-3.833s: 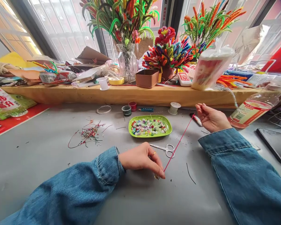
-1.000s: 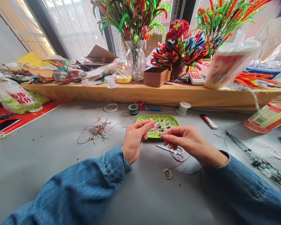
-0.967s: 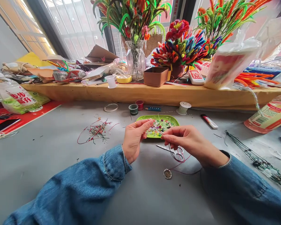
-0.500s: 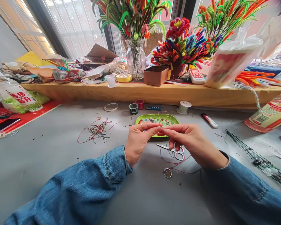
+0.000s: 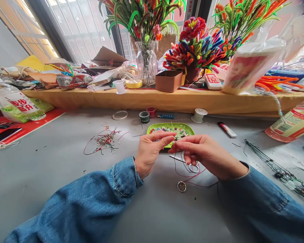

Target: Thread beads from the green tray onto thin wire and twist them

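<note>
My left hand [image 5: 152,150], a ring on one finger, is closed in a pinch above the near edge of a green tray [image 5: 190,129] of small coloured beads. What its fingertips hold is too small to make out. Close beside it, my right hand [image 5: 201,150] pinches a thin dark cord [image 5: 175,163], whose strands hang below the fingers. Under the right hand lie white-handled scissors [image 5: 193,167], partly covered. A red cord [image 5: 202,186] runs over the table near a small round silver piece [image 5: 181,186].
Cord scraps [image 5: 106,141] lie to the left. Behind the tray stand a dark green spool [image 5: 144,117], a red spool [image 5: 151,112] and a white spool [image 5: 199,115]. At right are a lighter [image 5: 227,130], a beaded cord bundle [image 5: 276,170] and a bottle [image 5: 292,123].
My right fingertips have shifted slightly down and away from the left ones, opening a small gap. The dark strands have swung a little to the right.
</note>
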### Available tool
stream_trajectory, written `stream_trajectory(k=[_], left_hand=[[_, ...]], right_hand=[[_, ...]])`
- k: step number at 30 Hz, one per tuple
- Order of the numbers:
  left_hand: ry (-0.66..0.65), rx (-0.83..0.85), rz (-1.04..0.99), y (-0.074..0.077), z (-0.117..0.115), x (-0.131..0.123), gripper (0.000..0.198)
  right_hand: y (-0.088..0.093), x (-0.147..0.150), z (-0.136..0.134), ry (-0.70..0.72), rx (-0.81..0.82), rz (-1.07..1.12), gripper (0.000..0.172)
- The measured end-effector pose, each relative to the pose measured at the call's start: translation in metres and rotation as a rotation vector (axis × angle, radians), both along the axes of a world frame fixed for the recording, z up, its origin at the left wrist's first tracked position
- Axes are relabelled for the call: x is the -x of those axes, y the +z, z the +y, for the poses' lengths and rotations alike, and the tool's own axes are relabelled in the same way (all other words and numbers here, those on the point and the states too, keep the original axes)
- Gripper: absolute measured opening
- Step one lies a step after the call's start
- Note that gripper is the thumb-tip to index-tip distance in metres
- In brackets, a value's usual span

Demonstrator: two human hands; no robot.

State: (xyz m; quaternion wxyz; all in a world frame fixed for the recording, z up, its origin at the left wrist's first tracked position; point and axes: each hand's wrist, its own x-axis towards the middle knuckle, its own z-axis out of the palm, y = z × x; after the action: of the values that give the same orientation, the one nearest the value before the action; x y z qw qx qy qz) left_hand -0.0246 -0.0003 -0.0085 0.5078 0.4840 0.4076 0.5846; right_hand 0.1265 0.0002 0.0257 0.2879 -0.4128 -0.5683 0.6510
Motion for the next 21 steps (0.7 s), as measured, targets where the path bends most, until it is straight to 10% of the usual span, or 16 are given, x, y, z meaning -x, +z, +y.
stream_trajectory(k=[12, 21], left_hand=[[0.018, -0.101, 0.005, 0.001, -0.001, -0.002, 0.006], [0.019, -0.045, -0.041, -0.002, -0.002, -0.005, 0.006]], right_hand=[[0.005, 0.005, -0.007, 0.005, -0.006, 0.088, 0.026], [-0.009, 0.015, -0.015, -0.355, -0.695, -0.39, 0.014]])
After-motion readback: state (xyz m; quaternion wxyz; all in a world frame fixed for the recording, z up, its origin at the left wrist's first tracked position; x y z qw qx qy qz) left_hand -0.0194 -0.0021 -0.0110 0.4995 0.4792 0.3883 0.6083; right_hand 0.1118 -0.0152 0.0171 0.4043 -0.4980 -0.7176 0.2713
